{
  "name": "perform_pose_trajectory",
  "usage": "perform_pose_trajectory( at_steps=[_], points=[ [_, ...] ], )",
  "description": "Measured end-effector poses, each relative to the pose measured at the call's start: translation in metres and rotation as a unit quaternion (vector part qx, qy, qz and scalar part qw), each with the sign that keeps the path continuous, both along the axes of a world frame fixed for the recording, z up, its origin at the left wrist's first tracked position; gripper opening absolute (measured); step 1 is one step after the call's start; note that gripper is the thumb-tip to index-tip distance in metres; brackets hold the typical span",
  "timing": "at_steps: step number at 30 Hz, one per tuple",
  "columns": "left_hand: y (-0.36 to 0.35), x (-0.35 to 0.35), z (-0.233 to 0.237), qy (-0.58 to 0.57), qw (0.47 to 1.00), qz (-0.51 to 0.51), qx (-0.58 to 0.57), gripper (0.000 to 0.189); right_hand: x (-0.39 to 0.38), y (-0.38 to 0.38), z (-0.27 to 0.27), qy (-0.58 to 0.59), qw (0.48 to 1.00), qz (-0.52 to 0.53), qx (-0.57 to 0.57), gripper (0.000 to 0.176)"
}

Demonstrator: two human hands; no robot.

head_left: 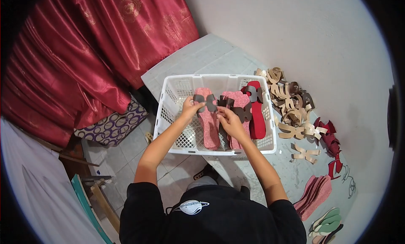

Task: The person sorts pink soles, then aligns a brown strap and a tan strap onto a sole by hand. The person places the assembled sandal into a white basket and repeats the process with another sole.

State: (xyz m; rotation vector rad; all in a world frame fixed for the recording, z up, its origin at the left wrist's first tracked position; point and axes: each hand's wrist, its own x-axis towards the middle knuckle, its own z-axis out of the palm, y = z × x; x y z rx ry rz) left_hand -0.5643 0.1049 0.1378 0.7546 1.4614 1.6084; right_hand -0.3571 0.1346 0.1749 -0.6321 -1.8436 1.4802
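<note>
A sandal with a speckled pink sole (209, 132) and a dark brown cut-out strap (205, 104) is held over the white plastic basket (219, 152). My left hand (190, 107) grips its left side, the thumb lying across the strap. At the sandal's right edge, my right hand (229, 119) has its fingers bent and pinched near the strap's end. Just right of it, inside the basket, lie more pink sandals (241, 101) with dark straps. A red sandal (257, 122) with a dark strap leans along the basket's right wall.
On the grey table (198, 54), beige and brown straps (291, 98) are heaped right of the basket. Dark red straps (330, 140), pink soles (314, 195) and green soles (328, 222) lie nearer me. A shiny red curtain (101, 41) hangs at left, above a patterned cloth (114, 124).
</note>
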Motion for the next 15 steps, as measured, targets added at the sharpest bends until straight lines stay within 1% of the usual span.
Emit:
perform_pose_trajectory(
  at_steps=[2,3,4,6,8,10,11,13,15],
  points=[
    [-0.002,0.001,-0.011,-0.008,1.000,-0.011,-0.018,0.038,0.001,-0.003,-0.001,-0.061,0.995,0.002,0.076,0.031],
    [-0.002,-0.002,-0.018,-0.014,0.999,0.003,-0.029,0.039,0.000,-0.003,-0.003,-0.078,0.984,0.005,0.162,0.027],
    [-0.003,-0.004,-0.023,-0.020,0.999,0.019,-0.041,0.039,0.002,-0.004,-0.004,-0.080,0.984,0.001,0.159,0.027],
    [-0.004,-0.010,-0.034,-0.020,0.999,0.006,-0.032,0.040,0.005,-0.008,-0.006,-0.132,0.977,0.049,0.160,0.024],
    [-0.007,-0.010,-0.037,-0.028,0.997,-0.002,-0.074,0.040,0.007,-0.007,-0.016,-0.146,0.974,0.062,0.161,0.026],
    [-0.002,-0.005,-0.047,-0.011,0.998,0.009,-0.062,0.040,0.006,-0.007,-0.018,-0.206,0.960,0.109,0.158,0.032],
    [0.002,-0.003,-0.052,0.006,0.999,0.023,-0.049,0.041,0.006,-0.007,-0.020,-0.206,0.960,0.106,0.157,0.032],
    [0.007,0.000,-0.059,0.017,0.999,0.023,-0.038,0.042,0.004,-0.006,-0.024,-0.256,0.940,0.152,0.166,0.041],
    [0.011,0.001,-0.065,0.027,0.999,0.024,-0.026,0.042,0.003,-0.005,-0.026,-0.274,0.935,0.163,0.154,0.044]
  ],
)
